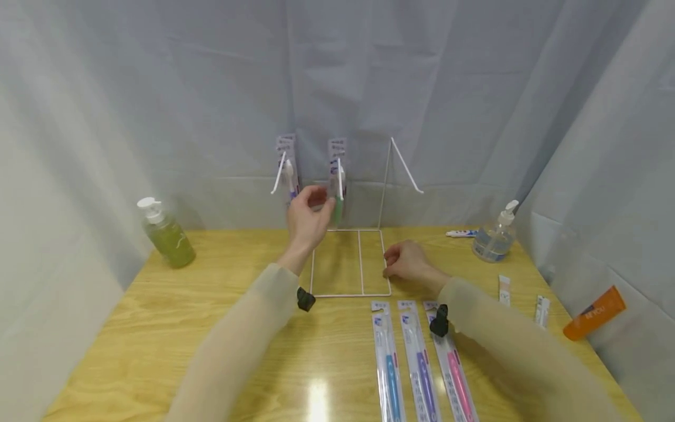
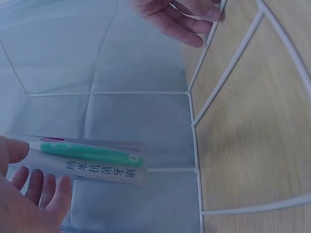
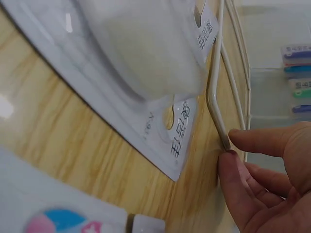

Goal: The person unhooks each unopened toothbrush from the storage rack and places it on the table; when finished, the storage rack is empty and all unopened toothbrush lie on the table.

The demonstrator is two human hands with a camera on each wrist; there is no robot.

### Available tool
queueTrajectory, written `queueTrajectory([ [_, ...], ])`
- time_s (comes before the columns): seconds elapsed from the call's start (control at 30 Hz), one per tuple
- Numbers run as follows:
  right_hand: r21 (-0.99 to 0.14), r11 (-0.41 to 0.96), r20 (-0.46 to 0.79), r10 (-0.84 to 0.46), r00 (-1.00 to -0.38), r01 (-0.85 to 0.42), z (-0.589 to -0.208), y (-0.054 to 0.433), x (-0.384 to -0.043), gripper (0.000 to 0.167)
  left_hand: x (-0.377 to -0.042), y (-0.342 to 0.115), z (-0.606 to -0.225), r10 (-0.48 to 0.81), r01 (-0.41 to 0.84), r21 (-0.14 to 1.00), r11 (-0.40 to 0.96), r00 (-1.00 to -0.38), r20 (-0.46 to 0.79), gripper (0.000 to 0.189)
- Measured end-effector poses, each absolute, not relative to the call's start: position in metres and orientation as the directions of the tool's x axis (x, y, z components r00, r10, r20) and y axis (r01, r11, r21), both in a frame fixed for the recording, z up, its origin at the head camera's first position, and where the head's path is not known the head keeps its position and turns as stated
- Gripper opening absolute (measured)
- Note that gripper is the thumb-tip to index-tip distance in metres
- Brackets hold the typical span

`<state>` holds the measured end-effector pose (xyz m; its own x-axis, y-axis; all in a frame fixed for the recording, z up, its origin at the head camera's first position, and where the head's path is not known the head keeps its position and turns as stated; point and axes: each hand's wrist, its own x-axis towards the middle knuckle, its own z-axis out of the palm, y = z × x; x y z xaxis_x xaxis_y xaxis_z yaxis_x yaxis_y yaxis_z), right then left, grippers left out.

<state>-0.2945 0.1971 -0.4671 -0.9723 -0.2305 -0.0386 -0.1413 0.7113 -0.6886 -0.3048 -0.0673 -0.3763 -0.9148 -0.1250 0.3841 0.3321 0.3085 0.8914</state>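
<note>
A white wire display rack [image 1: 360,264] stands at the back of the table, with packaged toothbrushes on its left and middle hooks. My left hand [image 1: 308,220] is beside the green toothbrush pack [image 1: 338,208] on the middle hook. In the left wrist view the thumb and fingers stand apart near that pack [image 2: 92,158], and no grip on it shows. My right hand [image 1: 408,262] pinches the right side wire of the rack's base. The right wrist view shows thumb and index fingertips on either side of that wire [image 3: 214,104]. The right hook [image 1: 406,165] carries no pack.
Blue, purple [image 1: 422,363] and pink toothbrush packs lie in front of the rack. A green pump bottle [image 1: 171,237] stands at left. On the right are a clear pump bottle [image 1: 494,239], a toothpaste tube [image 1: 461,234], small sachets [image 1: 504,290] and an orange tube [image 1: 594,313].
</note>
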Motion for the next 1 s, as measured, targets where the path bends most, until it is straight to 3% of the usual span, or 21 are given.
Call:
queueTrajectory([
  [0.33, -0.668, 0.735, -0.048, -0.196, -0.979, -0.115, -0.469, 0.192, -0.296, 0.041, -0.309, -0.056, -0.375, -0.145, 0.381, 0.869, 0.315, -0.886, 0.441, 0.021],
  [0.63, -0.692, 0.717, -0.068, -0.184, -0.981, -0.086, -0.470, 0.192, -0.296, 0.039, -0.292, -0.045, -0.376, 0.028, 0.420, 0.847, 0.326, -0.900, 0.435, 0.021],
  [0.77, -0.709, 0.702, -0.087, -0.184, -0.979, -0.069, -0.470, 0.193, -0.296, 0.040, -0.271, -0.050, -0.382, 0.129, 0.343, 0.904, 0.253, -0.938, 0.320, 0.029],
  [1.0, -0.730, 0.679, -0.074, -0.193, -0.978, -0.078, -0.471, 0.195, -0.297, 0.041, -0.228, -0.071, -0.406, 0.303, 0.054, 0.986, 0.160, -0.953, 0.003, 0.048],
])
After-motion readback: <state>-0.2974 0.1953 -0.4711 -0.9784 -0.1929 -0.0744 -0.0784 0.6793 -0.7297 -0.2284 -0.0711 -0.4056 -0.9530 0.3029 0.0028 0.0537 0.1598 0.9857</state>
